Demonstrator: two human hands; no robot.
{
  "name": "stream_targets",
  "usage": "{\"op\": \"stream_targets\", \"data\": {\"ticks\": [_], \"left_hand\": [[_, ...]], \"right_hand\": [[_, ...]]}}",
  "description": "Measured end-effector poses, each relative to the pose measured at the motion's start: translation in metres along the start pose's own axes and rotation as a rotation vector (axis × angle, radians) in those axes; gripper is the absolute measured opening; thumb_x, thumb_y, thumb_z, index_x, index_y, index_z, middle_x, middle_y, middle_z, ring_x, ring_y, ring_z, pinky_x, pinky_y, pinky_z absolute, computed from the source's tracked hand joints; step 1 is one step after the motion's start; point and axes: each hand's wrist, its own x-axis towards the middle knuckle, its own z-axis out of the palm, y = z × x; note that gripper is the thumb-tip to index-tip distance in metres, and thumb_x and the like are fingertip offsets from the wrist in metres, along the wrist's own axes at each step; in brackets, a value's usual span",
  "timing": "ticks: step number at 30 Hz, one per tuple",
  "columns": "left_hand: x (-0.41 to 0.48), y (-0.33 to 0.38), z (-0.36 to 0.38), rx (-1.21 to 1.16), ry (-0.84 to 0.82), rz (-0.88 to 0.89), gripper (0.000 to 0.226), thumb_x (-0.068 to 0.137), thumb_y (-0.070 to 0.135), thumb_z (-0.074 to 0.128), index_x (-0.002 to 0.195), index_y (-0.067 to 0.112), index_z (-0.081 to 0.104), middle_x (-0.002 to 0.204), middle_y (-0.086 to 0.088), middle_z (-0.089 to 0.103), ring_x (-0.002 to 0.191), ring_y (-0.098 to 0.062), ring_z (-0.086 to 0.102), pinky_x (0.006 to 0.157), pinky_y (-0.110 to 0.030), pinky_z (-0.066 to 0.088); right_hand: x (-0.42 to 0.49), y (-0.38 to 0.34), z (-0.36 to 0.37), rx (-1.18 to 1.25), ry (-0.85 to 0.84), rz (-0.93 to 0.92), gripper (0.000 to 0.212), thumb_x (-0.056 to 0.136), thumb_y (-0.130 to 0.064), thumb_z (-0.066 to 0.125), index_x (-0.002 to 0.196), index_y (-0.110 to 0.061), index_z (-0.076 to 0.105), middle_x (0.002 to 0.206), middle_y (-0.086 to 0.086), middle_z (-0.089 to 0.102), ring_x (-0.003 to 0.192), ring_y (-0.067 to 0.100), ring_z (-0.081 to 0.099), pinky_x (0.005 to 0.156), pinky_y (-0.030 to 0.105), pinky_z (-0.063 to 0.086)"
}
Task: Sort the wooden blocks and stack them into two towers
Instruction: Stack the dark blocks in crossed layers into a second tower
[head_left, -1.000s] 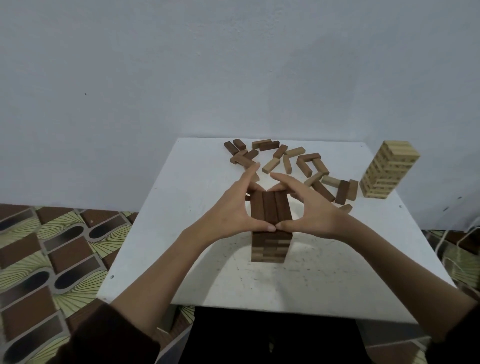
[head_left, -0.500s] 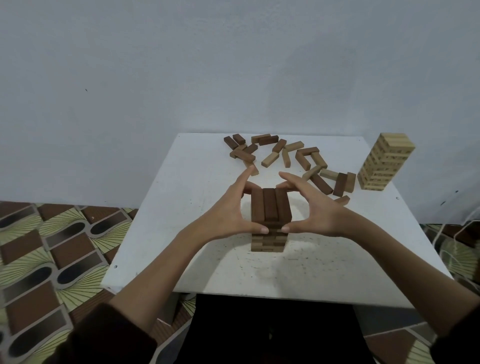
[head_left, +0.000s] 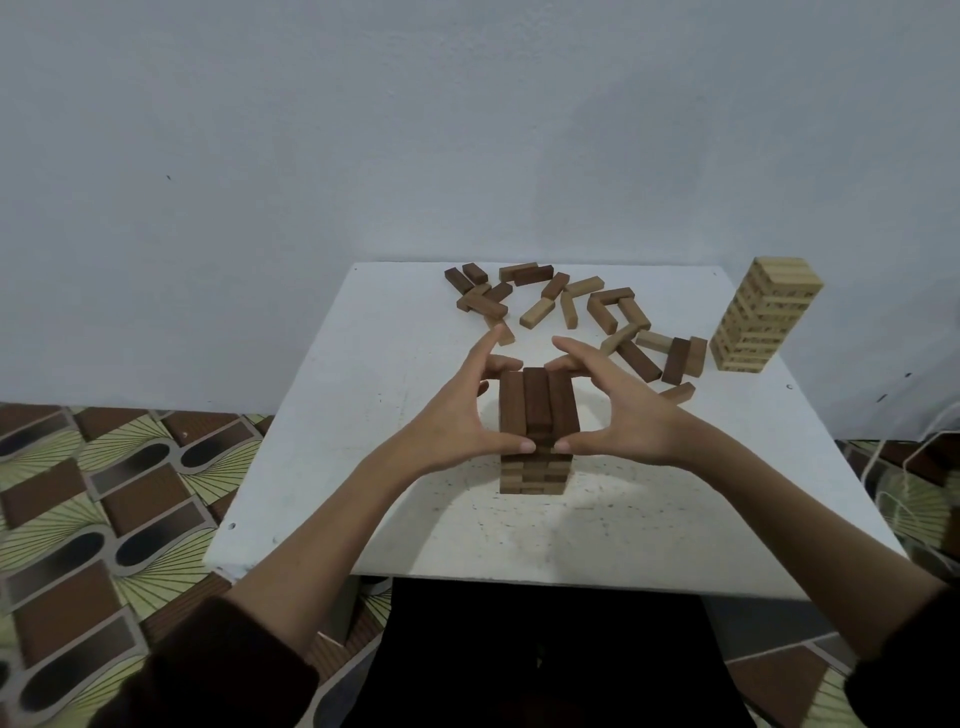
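Nearest the camera, two dark sleeves (head_left: 218, 670) enter from the bottom corners, with bare forearms reaching forward over the near edge of the white table (head_left: 311, 467). The left hand (head_left: 457, 421) and right hand (head_left: 628, 415) meet at the top of the dark tower (head_left: 535, 467), which stands about mid-table. Each hand spans wide across the top layer, with the thumb tip pressed to the near face and the curved fingers touching the far end, so the tower top is held between them. Both index fingers are raised clear of the wood. The two thumb tips lie just beside each other. The top layer consists of three dark blocks laid side by side, running away from the viewer. Beyond the hands, loose blocks (head_left: 571, 312), dark and light mixed, lie scattered over the far part of the table. The light tower (head_left: 763, 317) stands upright near the far right corner, well apart from the dark one. Patterned floor (head_left: 104, 493) shows on the left, and a pale wall (head_left: 467, 130) rises behind.
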Motion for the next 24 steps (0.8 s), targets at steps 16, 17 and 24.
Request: {"op": "stream_targets", "data": {"ticks": [16, 17, 24], "left_hand": [[-0.0001, 0.0002, 0.0049, -0.049, 0.004, -0.033, 0.110, 0.058, 0.031, 0.078, 0.146, 0.032, 0.012, 0.126, 0.003, 0.049, 0.126, -0.011, 0.044, 0.114, -0.032, 0.029], [-0.0001, 0.0001, 0.0053, -0.047, 0.003, -0.037, 0.111, 0.059, 0.030, 0.078, 0.147, 0.031, 0.011, 0.125, 0.004, 0.049, 0.125, -0.011, 0.044, 0.114, -0.033, 0.030], [-0.0004, -0.0002, 0.0068, -0.081, 0.002, -0.060, 0.114, 0.059, 0.031, 0.079, 0.148, 0.028, 0.007, 0.132, 0.002, 0.046, 0.129, -0.010, 0.040, 0.116, -0.037, 0.027]], "right_hand": [[0.0041, 0.0021, 0.0076, 0.086, 0.013, 0.029, 0.094, 0.073, -0.018, 0.080, 0.145, -0.029, 0.021, 0.127, -0.012, 0.044, 0.119, 0.001, 0.038, 0.094, 0.005, 0.023], [0.0038, 0.0030, 0.0082, 0.100, 0.017, 0.030, 0.094, 0.073, -0.017, 0.080, 0.145, -0.028, 0.021, 0.127, -0.011, 0.044, 0.120, 0.002, 0.038, 0.095, 0.007, 0.024], [0.0025, -0.0006, 0.0104, 0.145, 0.015, 0.060, 0.095, 0.074, -0.013, 0.079, 0.146, -0.027, 0.019, 0.124, -0.015, 0.044, 0.122, 0.003, 0.037, 0.103, 0.019, 0.022]]}}
